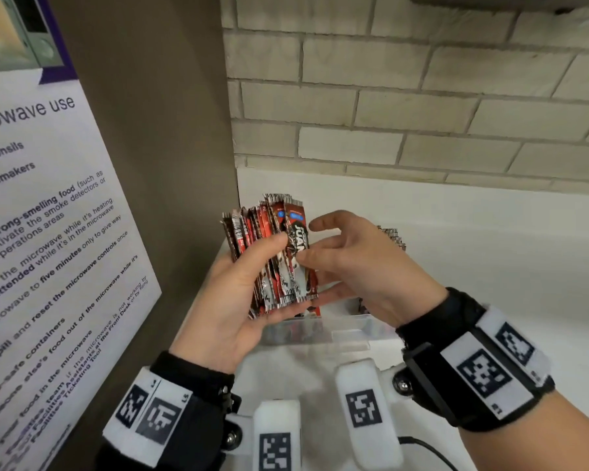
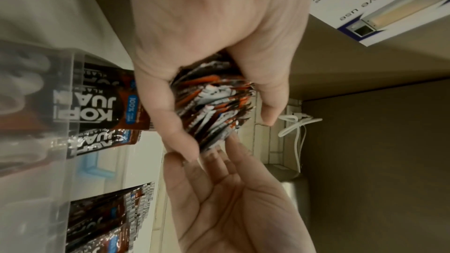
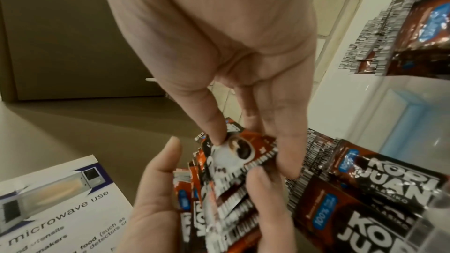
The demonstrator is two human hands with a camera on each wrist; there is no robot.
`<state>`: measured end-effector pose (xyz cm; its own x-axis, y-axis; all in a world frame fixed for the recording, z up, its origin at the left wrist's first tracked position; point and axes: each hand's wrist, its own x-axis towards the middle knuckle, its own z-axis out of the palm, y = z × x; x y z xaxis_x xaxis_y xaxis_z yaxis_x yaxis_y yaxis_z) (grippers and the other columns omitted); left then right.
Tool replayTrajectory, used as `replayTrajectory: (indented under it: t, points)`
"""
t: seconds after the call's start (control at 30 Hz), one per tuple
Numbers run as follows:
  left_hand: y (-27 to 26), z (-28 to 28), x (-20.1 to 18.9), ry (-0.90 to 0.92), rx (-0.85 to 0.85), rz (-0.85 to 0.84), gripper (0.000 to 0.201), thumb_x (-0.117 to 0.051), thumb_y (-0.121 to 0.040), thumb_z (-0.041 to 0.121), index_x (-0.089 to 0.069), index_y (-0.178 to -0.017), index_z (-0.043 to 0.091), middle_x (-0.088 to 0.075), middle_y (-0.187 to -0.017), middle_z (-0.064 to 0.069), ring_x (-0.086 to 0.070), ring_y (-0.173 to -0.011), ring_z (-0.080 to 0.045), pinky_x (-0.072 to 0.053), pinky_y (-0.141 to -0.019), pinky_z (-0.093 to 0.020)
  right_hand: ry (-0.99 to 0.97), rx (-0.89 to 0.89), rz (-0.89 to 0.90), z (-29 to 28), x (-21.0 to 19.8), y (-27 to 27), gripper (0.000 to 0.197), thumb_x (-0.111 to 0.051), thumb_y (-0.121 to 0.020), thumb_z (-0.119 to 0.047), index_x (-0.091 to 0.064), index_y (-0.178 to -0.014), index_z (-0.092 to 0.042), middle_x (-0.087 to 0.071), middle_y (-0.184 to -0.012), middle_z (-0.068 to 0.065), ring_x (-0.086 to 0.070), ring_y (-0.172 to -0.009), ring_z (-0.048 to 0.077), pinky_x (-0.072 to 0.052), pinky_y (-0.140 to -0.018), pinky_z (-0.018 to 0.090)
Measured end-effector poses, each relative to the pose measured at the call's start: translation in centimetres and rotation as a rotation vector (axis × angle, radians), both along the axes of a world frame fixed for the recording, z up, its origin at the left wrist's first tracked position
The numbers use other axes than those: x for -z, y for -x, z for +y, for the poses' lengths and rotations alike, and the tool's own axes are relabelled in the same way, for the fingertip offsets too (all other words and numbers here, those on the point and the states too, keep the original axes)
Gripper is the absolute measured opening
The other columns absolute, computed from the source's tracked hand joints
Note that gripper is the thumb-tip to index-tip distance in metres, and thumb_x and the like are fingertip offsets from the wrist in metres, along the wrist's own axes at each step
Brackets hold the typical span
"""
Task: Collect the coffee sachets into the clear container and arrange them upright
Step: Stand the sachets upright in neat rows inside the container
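The sachet bundle [image 1: 272,253] is standing upright in your left hand [image 1: 238,300], thumb & fingers wrapping it, above the clear container [image 1: 320,329] w/ more sachets [image 3: 365,189] inside. Your right hand [image 1: 361,266] is pinching the front sachet [image 1: 298,246] w/ thumb & fingers. Microwave poster [image 1: 48,232] is hanging to the left.

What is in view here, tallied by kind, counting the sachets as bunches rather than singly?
Hands: 2, left hand and right hand
Sachet bunches: 3, the held bunch in the left hand's grip, plus a first boxed bunch and a second boxed bunch
Clear container: 1
Microwave poster: 1
Total: 7
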<state>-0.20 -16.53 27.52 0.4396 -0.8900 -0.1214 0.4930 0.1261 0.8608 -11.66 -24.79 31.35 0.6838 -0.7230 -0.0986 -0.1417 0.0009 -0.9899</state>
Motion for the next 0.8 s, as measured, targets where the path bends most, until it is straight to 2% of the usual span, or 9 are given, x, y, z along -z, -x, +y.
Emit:
replayTrajectory:
  t: [0.13, 0.23, 0.33, 0.4, 0.5, 0.57, 0.63, 0.73, 0.8]
  points:
    - [0.14, -0.19, 0.11, -0.016, -0.019, -0.012, 0.027, -0.066, -0.079, 0.013, -0.069, -0.106, 0.014, -0.074, -0.093, -0.013, -0.073, -0.076, -0.027, -0.057, -0.056, -0.039, -0.007, -0.057, 0.022, -0.05, 0.13, 0.15, 0.019, -0.059, -0.089, -0.003, -0.059, -0.108, -0.004, -0.066, -0.095, 0.017, -0.066, -0.073, 0.028, -0.058, -0.071, 0.047]
    - [0.26, -0.15, -0.08, -0.002, -0.038, -0.054, 0.041, -0.070, -0.070, 0.014, -0.067, -0.110, 0.015, -0.074, -0.096, -0.013, -0.073, -0.081, -0.030, -0.058, -0.059, -0.043, -0.029, -0.062, -0.004, -0.04, 0.13, 0.45, 0.018, -0.059, -0.088, -0.001, -0.062, -0.106, -0.002, -0.067, -0.089, 0.016, -0.066, -0.070, 0.025, -0.058, -0.068, 0.041]
    - [0.08, -0.05, -0.24, 0.016, -0.054, -0.085, 0.033, -0.067, -0.079, 0.006, -0.067, -0.112, 0.013, -0.074, -0.100, -0.015, -0.073, -0.086, -0.032, -0.059, -0.063, -0.046, -0.016, -0.040, -0.021, -0.01, 0.18, 0.60, 0.017, -0.062, -0.085, 0.001, -0.063, -0.101, -0.004, -0.066, -0.087, 0.017, -0.065, -0.068, 0.025, -0.057, -0.061, 0.035]
    - [-0.01, -0.06, -0.18, 0.017, -0.045, -0.084, 0.033, -0.066, -0.080, 0.004, -0.068, -0.111, 0.014, -0.074, -0.101, -0.014, -0.072, -0.088, -0.032, -0.059, -0.064, -0.046, -0.024, -0.022, -0.039, 0.04, 0.24, 0.54, 0.016, -0.063, -0.084, 0.002, -0.063, -0.099, -0.003, -0.064, -0.088, 0.018, -0.064, -0.065, 0.024, -0.058, -0.060, 0.036]
    - [-0.03, 0.06, 0.03, 0.010, -0.009, -0.090, 0.055, -0.071, -0.064, 0.012, -0.064, -0.119, 0.015, -0.073, -0.106, -0.011, -0.072, -0.091, -0.030, -0.059, -0.066, -0.043, -0.064, -0.018, -0.057, -0.18, 0.34, 0.57, 0.011, -0.062, -0.085, 0.002, -0.062, -0.095, -0.004, -0.064, -0.080, 0.014, -0.064, -0.058, 0.020, -0.058, -0.062, 0.040]
    - [-0.05, 0.04, 0.23, 0.008, -0.017, -0.094, 0.063, -0.072, -0.058, 0.013, -0.062, -0.120, 0.014, -0.073, -0.107, -0.011, -0.073, -0.089, -0.028, -0.058, -0.062, -0.039, -0.086, -0.020, -0.058, -0.33, 0.40, 0.71, 0.009, -0.061, -0.086, 0.002, -0.062, -0.092, -0.005, -0.065, -0.076, 0.010, -0.063, -0.057, 0.019, -0.057, -0.065, 0.041]
    - [-0.11, -0.05, 0.30, 0.015, -0.033, -0.096, 0.064, -0.073, -0.056, 0.012, -0.063, -0.119, 0.013, -0.074, -0.104, -0.011, -0.073, -0.085, -0.027, -0.057, -0.058, -0.036, -0.111, -0.013, -0.066, -0.44, 0.47, 0.78, 0.011, -0.060, -0.086, 0.002, -0.062, -0.092, -0.007, -0.064, -0.077, 0.009, -0.062, -0.060, 0.020, -0.056, -0.067, 0.042]
    - [0.04, -0.18, 0.09, 0.031, -0.025, -0.112, 0.061, -0.073, -0.056, 0.009, -0.064, -0.116, 0.012, -0.074, -0.100, -0.010, -0.073, -0.081, -0.026, -0.056, -0.056, -0.035, -0.168, -0.009, -0.101, -0.56, 0.61, 0.87, 0.019, -0.059, -0.087, 0.003, -0.061, -0.103, -0.007, -0.062, -0.085, 0.010, -0.063, -0.064, 0.021, -0.056, -0.068, 0.044]
    - [0.26, -0.24, 0.03, 0.034, -0.022, -0.129, 0.058, -0.073, -0.056, 0.008, -0.065, -0.113, 0.012, -0.075, -0.095, -0.009, -0.073, -0.077, -0.024, -0.056, -0.055, -0.034, -0.194, -0.028, -0.106, -0.53, 0.61, 0.96, 0.020, -0.058, -0.087, 0.004, -0.061, -0.103, -0.006, -0.064, -0.083, 0.008, -0.064, -0.064, 0.020, -0.057, -0.070, 0.046]
